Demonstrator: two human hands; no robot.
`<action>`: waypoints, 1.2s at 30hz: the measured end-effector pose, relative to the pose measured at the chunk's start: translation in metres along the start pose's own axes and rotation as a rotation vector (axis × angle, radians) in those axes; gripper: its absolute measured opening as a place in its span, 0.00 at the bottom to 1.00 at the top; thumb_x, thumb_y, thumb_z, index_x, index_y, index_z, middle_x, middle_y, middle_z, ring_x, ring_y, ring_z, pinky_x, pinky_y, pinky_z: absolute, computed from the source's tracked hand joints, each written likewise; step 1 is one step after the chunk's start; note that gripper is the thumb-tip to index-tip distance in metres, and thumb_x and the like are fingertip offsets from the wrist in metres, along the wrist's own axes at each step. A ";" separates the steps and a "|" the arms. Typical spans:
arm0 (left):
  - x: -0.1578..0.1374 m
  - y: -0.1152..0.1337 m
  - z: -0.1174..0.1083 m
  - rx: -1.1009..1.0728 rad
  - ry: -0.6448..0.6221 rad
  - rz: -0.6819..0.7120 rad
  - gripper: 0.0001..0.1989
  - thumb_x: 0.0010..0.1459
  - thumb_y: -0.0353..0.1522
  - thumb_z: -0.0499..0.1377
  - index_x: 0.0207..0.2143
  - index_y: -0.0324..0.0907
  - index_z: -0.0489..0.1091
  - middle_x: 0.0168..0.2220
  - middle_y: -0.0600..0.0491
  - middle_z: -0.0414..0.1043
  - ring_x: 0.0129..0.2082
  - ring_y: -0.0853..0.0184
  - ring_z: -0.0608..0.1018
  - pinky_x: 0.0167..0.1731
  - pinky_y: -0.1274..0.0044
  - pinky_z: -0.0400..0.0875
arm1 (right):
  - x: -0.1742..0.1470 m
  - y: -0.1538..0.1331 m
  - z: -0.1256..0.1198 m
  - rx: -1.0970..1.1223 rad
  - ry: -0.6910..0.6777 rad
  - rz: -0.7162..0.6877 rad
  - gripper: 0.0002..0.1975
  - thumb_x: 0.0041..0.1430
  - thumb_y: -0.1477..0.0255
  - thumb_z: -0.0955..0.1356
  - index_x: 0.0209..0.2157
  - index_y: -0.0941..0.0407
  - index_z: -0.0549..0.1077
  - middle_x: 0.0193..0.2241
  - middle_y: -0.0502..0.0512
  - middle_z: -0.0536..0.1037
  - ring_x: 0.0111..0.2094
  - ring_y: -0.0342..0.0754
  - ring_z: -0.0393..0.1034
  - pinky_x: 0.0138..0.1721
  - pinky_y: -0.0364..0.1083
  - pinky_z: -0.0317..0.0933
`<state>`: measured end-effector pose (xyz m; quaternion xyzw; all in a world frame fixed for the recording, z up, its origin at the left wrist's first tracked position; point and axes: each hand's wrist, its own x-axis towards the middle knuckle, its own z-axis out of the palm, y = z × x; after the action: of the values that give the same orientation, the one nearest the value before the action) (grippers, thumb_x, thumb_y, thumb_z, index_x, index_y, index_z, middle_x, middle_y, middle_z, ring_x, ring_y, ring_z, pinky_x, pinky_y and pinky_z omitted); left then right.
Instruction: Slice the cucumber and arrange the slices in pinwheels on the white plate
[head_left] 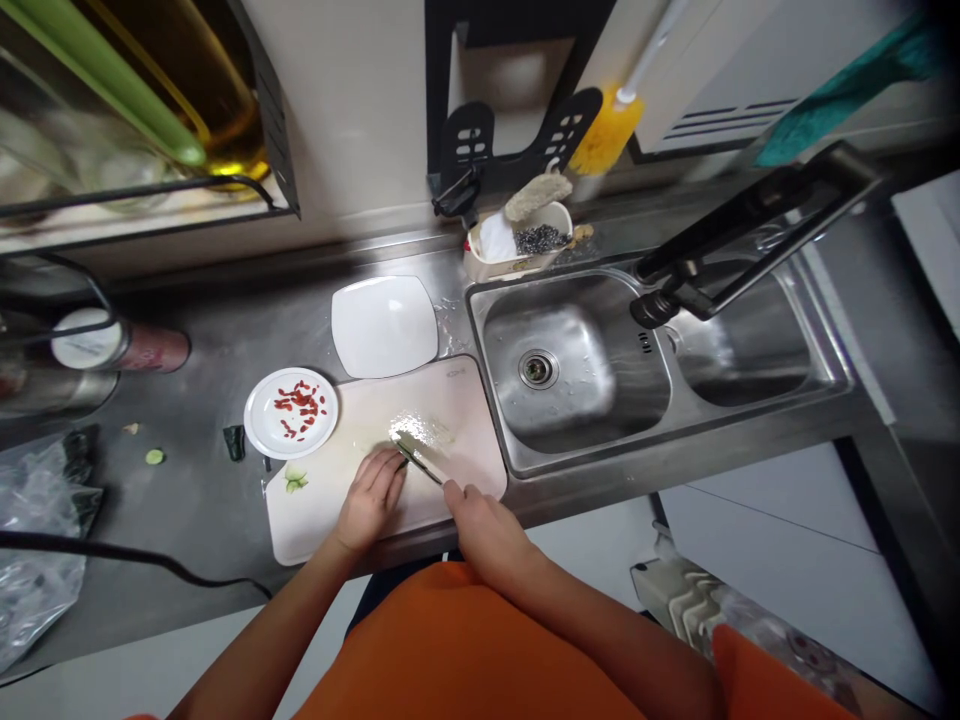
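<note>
My right hand (486,528) grips the handle of a knife (421,463), its blade pointing up and left over the pale cutting board (469,430). My left hand (369,500) rests on the board with its fingers curled together, close beside the blade. A sliver of dark green shows at those fingertips; what lies under them is mostly hidden. Wet, shiny patches mark the board beyond the knife. Pale green vegetable slices (295,479) lie near the board's left edge. A round white plate (259,440) with small red pieces (300,405) overlaps the board's upper left corner.
Behind the board sits a square white plate (385,325). To the right is a double steel sink (577,375) under a dark faucet (750,235). A sponge caddy (517,262) stands at the wall. Plastic bags (37,540), a cable (135,553) and a dark green piece (235,442) lie left.
</note>
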<state>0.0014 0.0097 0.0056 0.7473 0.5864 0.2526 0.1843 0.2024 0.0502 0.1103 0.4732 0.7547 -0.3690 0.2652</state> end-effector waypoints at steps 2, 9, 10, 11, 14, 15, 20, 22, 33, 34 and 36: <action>0.000 0.000 0.000 0.002 0.002 0.003 0.14 0.61 0.29 0.51 0.50 0.41 0.66 0.46 0.46 0.71 0.51 0.61 0.71 0.53 0.62 0.67 | 0.003 -0.001 -0.001 0.006 -0.001 -0.001 0.17 0.56 0.85 0.57 0.45 0.57 0.62 0.34 0.60 0.72 0.35 0.51 0.72 0.33 0.44 0.60; 0.001 0.001 -0.001 -0.002 -0.009 -0.002 0.14 0.61 0.28 0.51 0.50 0.40 0.65 0.47 0.46 0.71 0.51 0.61 0.70 0.54 0.63 0.66 | 0.011 -0.006 -0.009 -0.001 -0.037 0.004 0.18 0.57 0.85 0.55 0.47 0.58 0.63 0.36 0.60 0.73 0.36 0.50 0.72 0.34 0.44 0.61; 0.001 0.001 -0.001 -0.005 -0.012 -0.004 0.14 0.61 0.28 0.51 0.50 0.40 0.65 0.47 0.46 0.71 0.51 0.61 0.71 0.54 0.63 0.66 | 0.013 -0.006 -0.009 -0.001 -0.033 -0.001 0.18 0.57 0.85 0.55 0.47 0.58 0.63 0.36 0.60 0.74 0.36 0.50 0.72 0.34 0.44 0.61; 0.001 0.001 -0.001 -0.007 -0.014 -0.007 0.14 0.61 0.28 0.51 0.49 0.40 0.65 0.47 0.46 0.71 0.51 0.62 0.71 0.54 0.63 0.66 | 0.015 -0.006 -0.009 0.001 -0.026 -0.006 0.19 0.58 0.85 0.54 0.47 0.58 0.63 0.36 0.61 0.74 0.36 0.50 0.72 0.34 0.44 0.62; 0.002 0.001 -0.002 -0.011 -0.024 -0.014 0.14 0.61 0.28 0.51 0.49 0.41 0.66 0.47 0.47 0.71 0.51 0.62 0.71 0.54 0.64 0.67 | 0.020 -0.007 -0.007 0.007 0.002 -0.020 0.19 0.58 0.85 0.54 0.48 0.60 0.64 0.36 0.62 0.74 0.36 0.51 0.72 0.35 0.45 0.62; 0.002 0.001 -0.002 -0.012 -0.027 -0.016 0.14 0.61 0.28 0.51 0.50 0.41 0.66 0.47 0.47 0.71 0.51 0.62 0.71 0.54 0.64 0.67 | 0.022 -0.007 -0.006 0.006 0.010 -0.024 0.19 0.58 0.84 0.54 0.48 0.60 0.64 0.36 0.63 0.74 0.36 0.51 0.72 0.35 0.45 0.63; 0.002 0.001 -0.002 -0.022 -0.045 -0.024 0.15 0.61 0.29 0.51 0.50 0.41 0.65 0.47 0.47 0.71 0.51 0.62 0.71 0.54 0.64 0.67 | 0.033 -0.011 -0.002 -0.006 0.049 -0.039 0.18 0.59 0.83 0.53 0.46 0.59 0.65 0.35 0.62 0.74 0.36 0.50 0.72 0.34 0.44 0.63; 0.002 0.001 -0.002 -0.020 -0.043 -0.028 0.15 0.62 0.29 0.50 0.50 0.41 0.65 0.47 0.47 0.71 0.51 0.62 0.71 0.54 0.63 0.67 | 0.037 -0.012 0.002 -0.008 0.062 -0.031 0.18 0.60 0.83 0.53 0.46 0.59 0.65 0.34 0.61 0.74 0.36 0.49 0.72 0.34 0.43 0.63; 0.000 -0.001 0.000 -0.002 -0.016 -0.012 0.15 0.62 0.29 0.51 0.51 0.41 0.65 0.47 0.45 0.71 0.51 0.61 0.71 0.53 0.62 0.68 | 0.037 -0.002 0.003 0.069 0.046 -0.044 0.20 0.57 0.84 0.55 0.50 0.59 0.63 0.37 0.60 0.73 0.38 0.50 0.71 0.36 0.45 0.61; -0.001 -0.001 0.000 -0.003 -0.015 -0.011 0.15 0.62 0.30 0.51 0.51 0.41 0.65 0.47 0.45 0.71 0.51 0.61 0.71 0.53 0.62 0.68 | 0.034 -0.001 0.002 0.068 0.044 -0.035 0.20 0.56 0.84 0.55 0.50 0.59 0.63 0.37 0.60 0.73 0.38 0.50 0.71 0.36 0.44 0.60; -0.001 -0.002 0.000 -0.005 -0.006 -0.011 0.16 0.62 0.30 0.51 0.52 0.42 0.65 0.47 0.46 0.71 0.51 0.61 0.71 0.53 0.62 0.68 | 0.028 0.001 -0.001 0.051 0.040 -0.009 0.21 0.56 0.84 0.56 0.50 0.58 0.62 0.37 0.59 0.73 0.38 0.50 0.71 0.36 0.44 0.60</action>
<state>0.0001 0.0089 0.0044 0.7443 0.5892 0.2510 0.1893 0.1916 0.0653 0.0898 0.4836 0.7524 -0.3798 0.2362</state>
